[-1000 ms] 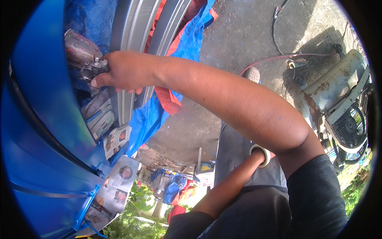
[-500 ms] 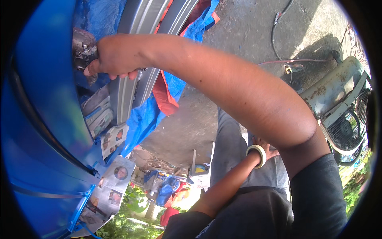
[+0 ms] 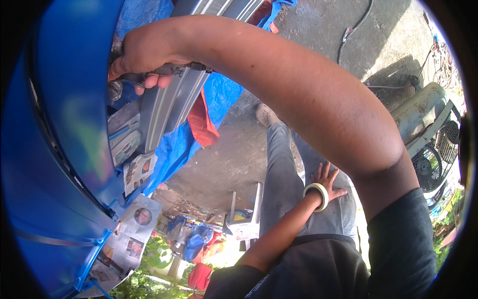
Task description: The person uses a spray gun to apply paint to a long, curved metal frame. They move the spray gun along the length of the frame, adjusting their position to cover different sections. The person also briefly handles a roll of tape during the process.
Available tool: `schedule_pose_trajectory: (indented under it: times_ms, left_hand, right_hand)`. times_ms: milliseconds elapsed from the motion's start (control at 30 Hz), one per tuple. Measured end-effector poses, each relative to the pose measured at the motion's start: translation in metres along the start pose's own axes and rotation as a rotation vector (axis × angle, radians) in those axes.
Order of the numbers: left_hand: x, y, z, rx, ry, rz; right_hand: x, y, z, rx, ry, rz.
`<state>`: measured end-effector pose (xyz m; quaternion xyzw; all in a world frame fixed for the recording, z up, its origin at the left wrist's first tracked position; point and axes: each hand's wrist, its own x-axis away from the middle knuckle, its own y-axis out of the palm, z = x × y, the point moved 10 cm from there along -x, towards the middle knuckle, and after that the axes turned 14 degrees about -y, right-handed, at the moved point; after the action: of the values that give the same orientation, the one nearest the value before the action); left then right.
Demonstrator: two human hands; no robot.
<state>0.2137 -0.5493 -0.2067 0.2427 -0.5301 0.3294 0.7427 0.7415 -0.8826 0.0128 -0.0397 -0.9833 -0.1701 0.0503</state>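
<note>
Head: right hand [image 3: 145, 50] near blue panel edge [image 3: 102, 107]

No words, numbers or signs can be read. Print and small portrait pictures cover the newspaper sheet [image 3: 133, 234] at the lower right edge of the blue panel [image 3: 74, 124], too small to make out. The smaller newspaper piece [image 3: 139, 172] just above is equally unreadable, as is a pale mark [image 3: 250, 293] on the person's dark shirt [image 3: 308, 266].

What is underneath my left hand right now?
Your left hand rests, fingers spread, on the gray trousers, whose cloth shows around it. The patch directly beneath the palm is covered, so I can't see it.
</note>
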Motion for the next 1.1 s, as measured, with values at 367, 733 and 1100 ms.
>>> schedule_pose_trajectory:
  times_ms: [367, 733, 1100]
  left_hand:
    - [0.028, -0.029, 0.003, 0.026, -0.068, -0.073]
    - [0.003, -0.002, -0.005, 0.012, -0.008, -0.01]
    - [0.038, -0.048, 0.01, 0.035, -0.047, -0.003]
  right_hand:
    - [-0.001, -0.01, 0.006, 0.297, 0.096, 0.041]
    - [-0.032, -0.005, 0.013, 0.369, 0.078, 0.054]
    - [0.037, -0.019, 0.011, 0.005, -0.044, 0.348]
